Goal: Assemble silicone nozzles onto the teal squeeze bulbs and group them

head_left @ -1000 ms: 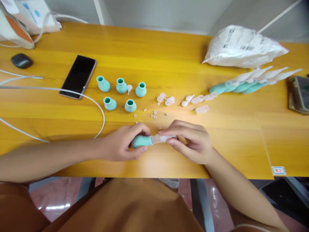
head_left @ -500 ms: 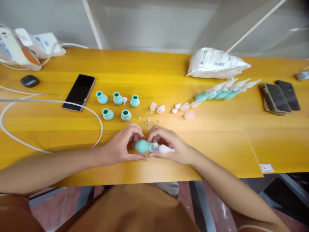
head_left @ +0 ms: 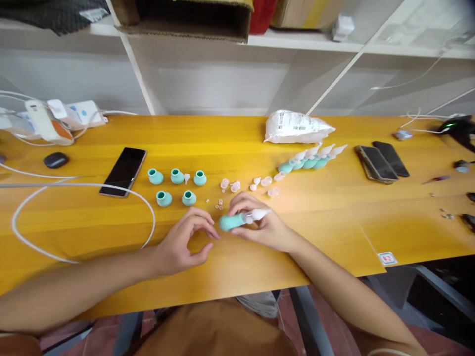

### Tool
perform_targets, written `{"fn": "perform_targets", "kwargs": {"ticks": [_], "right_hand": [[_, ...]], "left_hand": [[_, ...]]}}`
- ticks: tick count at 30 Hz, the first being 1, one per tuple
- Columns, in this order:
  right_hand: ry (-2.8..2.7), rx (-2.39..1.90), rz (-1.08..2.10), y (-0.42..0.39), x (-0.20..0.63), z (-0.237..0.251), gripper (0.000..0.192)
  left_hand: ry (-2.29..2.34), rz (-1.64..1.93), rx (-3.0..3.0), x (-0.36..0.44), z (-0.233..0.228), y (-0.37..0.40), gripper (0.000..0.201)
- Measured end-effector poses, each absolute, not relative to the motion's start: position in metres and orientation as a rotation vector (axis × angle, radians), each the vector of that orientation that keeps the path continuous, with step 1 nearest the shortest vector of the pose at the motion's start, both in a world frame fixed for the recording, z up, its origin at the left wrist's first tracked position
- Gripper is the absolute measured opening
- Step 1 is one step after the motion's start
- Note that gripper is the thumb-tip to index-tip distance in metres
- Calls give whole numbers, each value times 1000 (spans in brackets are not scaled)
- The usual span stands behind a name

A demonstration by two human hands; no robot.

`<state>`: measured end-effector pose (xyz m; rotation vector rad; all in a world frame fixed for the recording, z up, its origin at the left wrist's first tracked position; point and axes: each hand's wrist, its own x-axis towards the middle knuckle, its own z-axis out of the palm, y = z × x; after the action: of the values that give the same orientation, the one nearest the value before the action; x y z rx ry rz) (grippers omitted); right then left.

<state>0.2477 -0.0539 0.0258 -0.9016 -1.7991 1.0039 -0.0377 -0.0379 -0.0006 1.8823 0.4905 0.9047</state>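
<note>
Now | right hand point(head_left: 264, 228): grasping teal bulb aspirator point(head_left: 237, 220) | left hand point(head_left: 182, 242): loosely open, released

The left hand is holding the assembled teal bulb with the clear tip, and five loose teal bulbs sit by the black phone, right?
Not quite. The head view shows the right hand holding the teal bulb with the clear tip; the left hand is open beside it. Five loose teal bulbs do sit by the black phone.

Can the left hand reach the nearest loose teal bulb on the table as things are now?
Probably yes. The left hand is open and holds nothing, and the nearest teal bulb stands just beyond its fingertips, with only bare table between. The white cable curves off to the side, out of the way.
</note>
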Motion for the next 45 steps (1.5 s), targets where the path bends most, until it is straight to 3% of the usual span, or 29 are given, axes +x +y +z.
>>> {"fn": "perform_targets", "kwargs": {"ticks": [4, 10, 17, 23, 35, 38, 42, 45], "right_hand": [[-1557, -1132, 795, -53, 288, 58, 42], [-1163, -1648, 82, -45, 396, 66, 43], [-1072, -1840, 84, -17, 489, 19, 36], [-1033, -1926, 70, -12, 498, -12, 39], [-880, -1737, 79, -3, 497, -23, 46], [-760, -1622, -153, -4, 494, -10, 49], [-668, -1458, -466, -9, 482, 30, 38], [-1016, -1447, -372, -22, 454, 57, 27]], "left_hand": [[529, 818, 1953, -38, 5, -38, 25], [494, 805, 1972, -36, 4, -34, 27], [371, 850, 2048, -40, 3, -35, 25], [297, 853, 2121, -43, 1, -37, 23], [327, 807, 2112, -42, 3, -35, 20], [320, 809, 2115, -42, 3, -35, 21], [285, 824, 2126, -41, 5, -35, 21], [277, 813, 2151, -42, 5, -34, 22]]}}
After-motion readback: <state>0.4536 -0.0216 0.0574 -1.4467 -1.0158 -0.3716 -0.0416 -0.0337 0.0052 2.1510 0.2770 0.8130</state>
